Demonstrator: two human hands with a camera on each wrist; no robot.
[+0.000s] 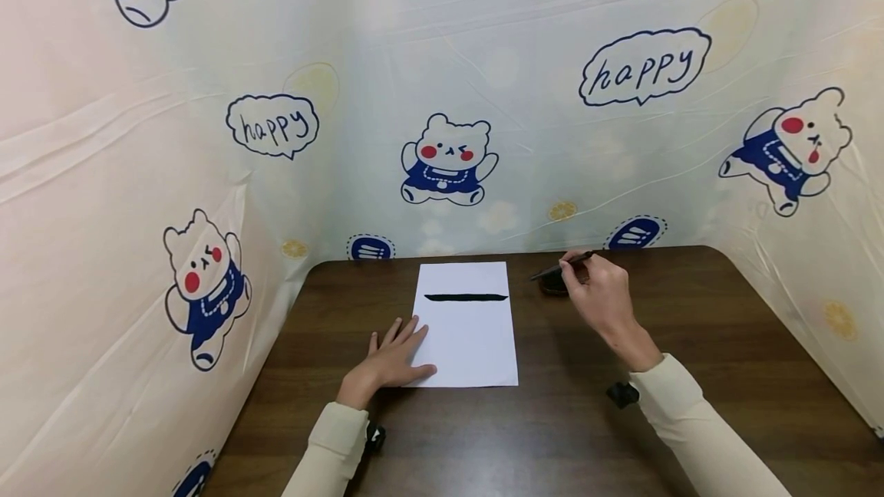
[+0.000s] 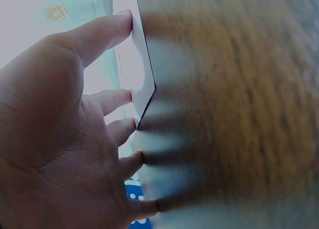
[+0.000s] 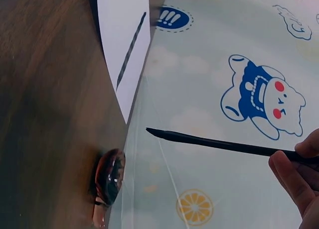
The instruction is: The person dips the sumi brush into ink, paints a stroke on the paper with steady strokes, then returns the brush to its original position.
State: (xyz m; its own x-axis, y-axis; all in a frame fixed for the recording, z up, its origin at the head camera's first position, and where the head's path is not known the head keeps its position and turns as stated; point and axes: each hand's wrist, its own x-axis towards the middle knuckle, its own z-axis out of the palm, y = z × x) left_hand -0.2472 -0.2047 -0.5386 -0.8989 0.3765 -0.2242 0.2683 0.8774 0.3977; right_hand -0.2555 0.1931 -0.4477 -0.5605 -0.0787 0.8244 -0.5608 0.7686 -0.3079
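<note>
A white sheet of paper [image 1: 470, 343] lies on the dark wooden table with one thick black stroke [image 1: 466, 297] across its upper part. My left hand [image 1: 395, 359] rests flat at the sheet's lower left, fingers spread. In the left wrist view the thumb [image 2: 112, 32] is over the paper, while the outer fingers touch the tabletop. My right hand [image 1: 602, 294] pinches a slim black ink brush [image 3: 214, 141] between thumb and fingers. Its tip points left, raised above a small glossy dark ink dish [image 3: 110, 176] to the right of the sheet.
Around the wooden table [image 1: 442, 443] hangs a pale curtain [image 1: 539, 152] printed with cartoon bears, lemon slices and lettering. The curtain meets the table's far edge just behind the sheet and dish. Dark bands sit at both wrists.
</note>
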